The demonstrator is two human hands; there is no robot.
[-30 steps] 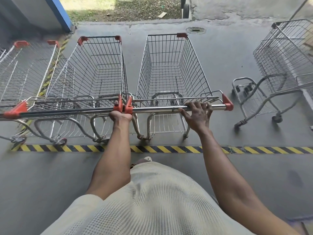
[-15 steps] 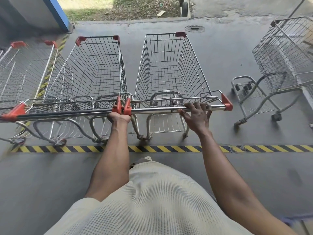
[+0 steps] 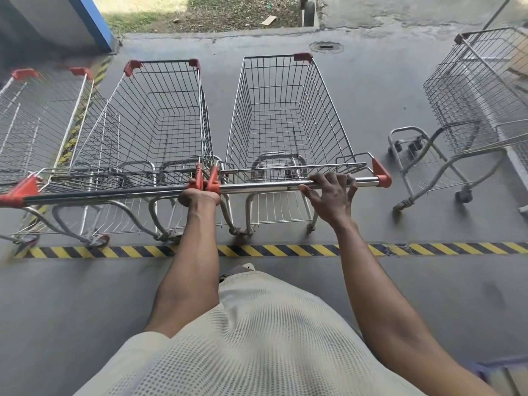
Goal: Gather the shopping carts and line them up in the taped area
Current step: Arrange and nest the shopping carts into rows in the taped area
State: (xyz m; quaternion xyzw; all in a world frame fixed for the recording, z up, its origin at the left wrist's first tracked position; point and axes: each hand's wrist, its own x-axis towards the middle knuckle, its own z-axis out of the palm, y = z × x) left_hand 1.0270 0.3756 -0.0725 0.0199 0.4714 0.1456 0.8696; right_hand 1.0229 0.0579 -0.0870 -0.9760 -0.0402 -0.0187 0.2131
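Three wire shopping carts with red corner caps stand side by side beyond the yellow-black floor tape (image 3: 300,250). The right cart (image 3: 285,115) is the one I hold: my right hand (image 3: 331,195) is wrapped over its chrome handle (image 3: 265,187), and my left hand (image 3: 200,197) grips the handle's left end by the red caps. The middle cart (image 3: 160,118) touches it handle to handle. A third cart (image 3: 34,121) stands at the far left, partly cut off. A fourth cart (image 3: 480,110) stands apart on the right, turned at an angle.
A blue-edged wall (image 3: 91,24) rises at the back left. More striped tape (image 3: 85,104) runs along the left, under the carts. A floor drain (image 3: 325,47) lies beyond the carts, with a kerb and grass behind. Bare concrete separates the held cart from the angled one.
The view has shifted slightly; both hands keep the same grip on the handle and the carts stand in almost the same places.
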